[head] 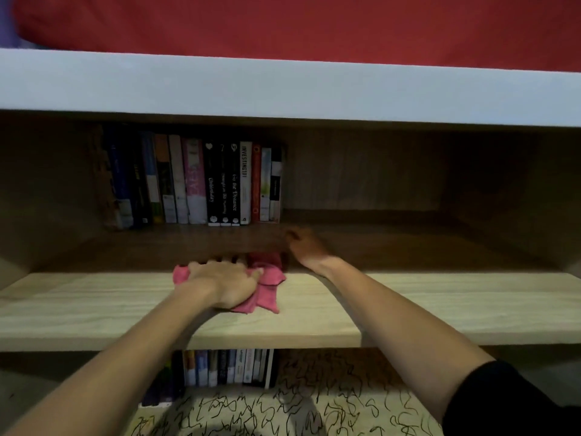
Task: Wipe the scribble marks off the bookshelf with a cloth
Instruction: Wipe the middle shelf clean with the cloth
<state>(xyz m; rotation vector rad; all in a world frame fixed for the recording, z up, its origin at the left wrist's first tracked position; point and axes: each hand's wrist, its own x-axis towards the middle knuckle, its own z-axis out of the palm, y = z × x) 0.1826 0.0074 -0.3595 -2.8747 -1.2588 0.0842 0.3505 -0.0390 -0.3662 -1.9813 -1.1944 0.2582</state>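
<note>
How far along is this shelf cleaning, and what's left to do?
Done: the pale wooden middle shelf shows no marks on its lit front.
In hand: the left hand presses the crumpled pink cloth flat on that shelf. The right hand rests beside it in shadow.
Left: the lower shelf is covered in black scribble marks.

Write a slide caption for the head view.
Left hand presses pink cloth on the middle shelf; black scribbles cover the lower shelf.
</note>
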